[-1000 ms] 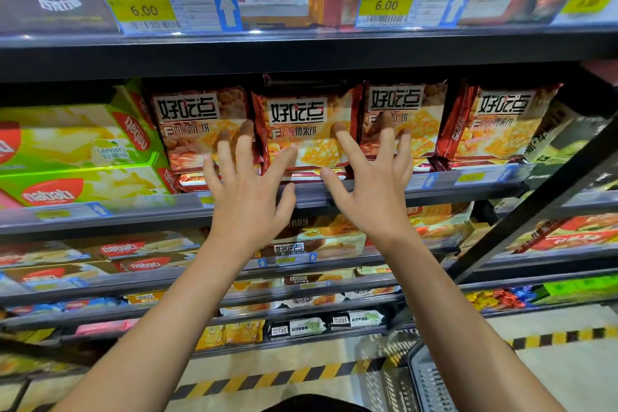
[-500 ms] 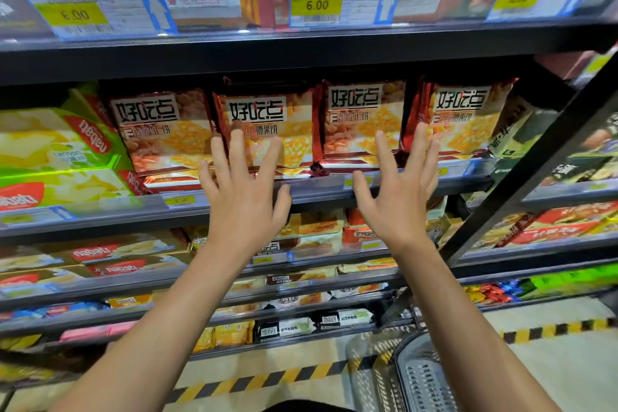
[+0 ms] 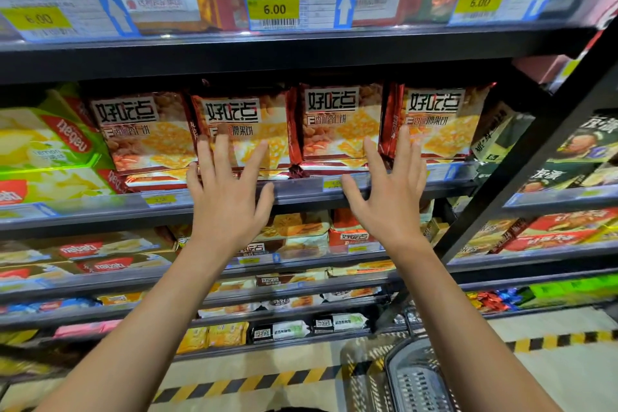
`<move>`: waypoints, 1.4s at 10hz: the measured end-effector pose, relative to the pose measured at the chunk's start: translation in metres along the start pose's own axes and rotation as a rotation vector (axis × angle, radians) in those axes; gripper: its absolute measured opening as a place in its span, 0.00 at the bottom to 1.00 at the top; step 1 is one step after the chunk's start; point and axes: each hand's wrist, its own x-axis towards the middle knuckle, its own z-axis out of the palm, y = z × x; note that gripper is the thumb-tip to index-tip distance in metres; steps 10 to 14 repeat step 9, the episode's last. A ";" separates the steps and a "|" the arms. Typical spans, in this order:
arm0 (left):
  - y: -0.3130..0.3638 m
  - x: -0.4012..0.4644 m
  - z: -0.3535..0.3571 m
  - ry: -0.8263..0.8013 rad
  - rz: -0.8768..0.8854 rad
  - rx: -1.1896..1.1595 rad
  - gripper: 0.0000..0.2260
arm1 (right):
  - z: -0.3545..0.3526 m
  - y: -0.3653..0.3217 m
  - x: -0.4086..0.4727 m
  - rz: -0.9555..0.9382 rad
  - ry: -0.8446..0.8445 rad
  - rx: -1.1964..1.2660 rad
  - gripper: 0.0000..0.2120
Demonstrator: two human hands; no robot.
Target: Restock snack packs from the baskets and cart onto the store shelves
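Observation:
Several orange-and-brown biscuit packs stand in a row on the middle shelf (image 3: 301, 189). My left hand (image 3: 230, 197) is raised with fingers spread in front of the second pack (image 3: 244, 117), fingertips over its lower part. My right hand (image 3: 388, 197) is spread the same way between the third pack (image 3: 337, 120) and the fourth pack (image 3: 441, 120). Neither hand holds anything. A grey basket (image 3: 414, 378) sits low at the bottom right.
Green wafer boxes (image 3: 43, 144) fill the shelf's left end. Above, a shelf carries biscuit bags behind price tags (image 3: 297, 7). Lower shelves hold more snack packs. A black upright post (image 3: 521, 184) slants at the right. Yellow-black tape (image 3: 254, 381) marks the floor.
Both hands have drifted right along the row and apart: the left from the first toward the second pack, the right toward the fourth. The view has shifted too.

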 end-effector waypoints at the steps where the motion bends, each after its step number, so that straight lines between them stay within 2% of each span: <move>1: -0.002 -0.003 -0.001 0.008 0.006 0.012 0.27 | -0.001 0.000 -0.001 -0.004 0.052 0.045 0.31; 6: 0.001 -0.009 -0.006 -0.016 -0.008 0.040 0.27 | -0.007 -0.015 -0.009 -0.094 0.071 0.003 0.28; 8: -0.006 -0.017 -0.021 -0.034 0.003 0.034 0.27 | -0.013 -0.040 -0.020 -0.133 -0.007 -0.015 0.28; 14: -0.009 -0.021 -0.034 -0.062 -0.018 0.039 0.28 | -0.016 -0.056 -0.029 -0.111 -0.016 0.015 0.28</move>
